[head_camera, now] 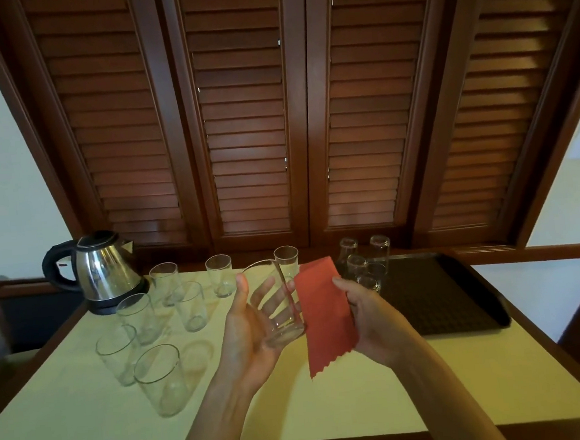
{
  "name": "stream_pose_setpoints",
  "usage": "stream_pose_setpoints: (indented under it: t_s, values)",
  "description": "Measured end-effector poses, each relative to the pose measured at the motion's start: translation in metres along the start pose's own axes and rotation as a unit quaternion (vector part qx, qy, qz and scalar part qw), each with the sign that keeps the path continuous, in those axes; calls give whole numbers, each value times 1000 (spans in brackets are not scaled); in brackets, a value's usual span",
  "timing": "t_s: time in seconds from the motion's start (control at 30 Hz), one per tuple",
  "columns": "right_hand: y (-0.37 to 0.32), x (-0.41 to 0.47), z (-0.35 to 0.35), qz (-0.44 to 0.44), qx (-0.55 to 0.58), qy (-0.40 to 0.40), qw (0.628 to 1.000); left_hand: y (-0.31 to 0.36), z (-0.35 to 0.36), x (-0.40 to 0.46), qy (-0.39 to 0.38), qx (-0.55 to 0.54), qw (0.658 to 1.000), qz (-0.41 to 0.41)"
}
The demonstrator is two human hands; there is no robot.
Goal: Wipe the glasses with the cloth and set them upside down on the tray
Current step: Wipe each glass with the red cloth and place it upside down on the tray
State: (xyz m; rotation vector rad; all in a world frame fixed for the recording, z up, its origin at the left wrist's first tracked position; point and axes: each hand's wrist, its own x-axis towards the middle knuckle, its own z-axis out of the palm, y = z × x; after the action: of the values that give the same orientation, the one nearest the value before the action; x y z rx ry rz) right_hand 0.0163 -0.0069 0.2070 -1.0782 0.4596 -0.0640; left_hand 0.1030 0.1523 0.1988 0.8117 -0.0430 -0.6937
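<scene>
The left hand [251,329] cradles one clear glass [277,306] above the counter [363,403], fingers curled round it. The right hand [367,321] pinches the single red cloth [324,315] just beside that glass. Seven glasses [137,316] stand upright along the counter's left half and back edge. Five upturned glasses [367,266] cluster at the back left corner of the dark tray [452,297]. One kettle [103,270] sits at the back left corner.

1. A hotel-room or home drinks corner, by the look of it.
2. Dark wooden louvred shutters [244,120] line the wall.
3. A steel electric kettle [105,270], clear tumblers [155,380] and a dark tray [441,295] share a pale surface [363,403].
</scene>
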Motion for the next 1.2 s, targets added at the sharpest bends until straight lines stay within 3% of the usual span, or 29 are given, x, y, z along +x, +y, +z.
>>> stream_pose_setpoints:
  t_s: [0.23, 0.37, 0.47, 0.53, 0.6, 0.73, 0.93, 1.07, 1.2]
  values:
    - [27, 9, -18, 53, 20, -19, 998, -5, -16, 5, 8, 22, 999, -28]
    - [27, 12, -25, 31, -28, 63, 997, 0, -23, 9, 43, 79, 995, -34]
    - [18, 12, -16, -116, -99, 200, 968, -1, -24, 10, 59, 140, 988, -20]
    - [10, 6, -2, -282, -244, 274, 886, -5, -17, 8, 40, 154, 987, -13]
    - [9, -3, 22, -389, -329, 242, 826, -7, -4, 7, 12, 142, 990, -3]
    - [30, 1, 37, -483, -425, 158, 749, -1, 10, 6, -54, 110, 991, 44]
    - [45, 11, 43, -529, -320, 88, 781, 0, 15, 3, -82, 58, 994, 39]
    - [44, 15, 54, -524, -290, 139, 789, 3, 18, 4, -81, 100, 989, 67]
    - [65, 7, 62, -561, -327, 114, 752, 12, 13, 10, -69, 119, 983, 118]
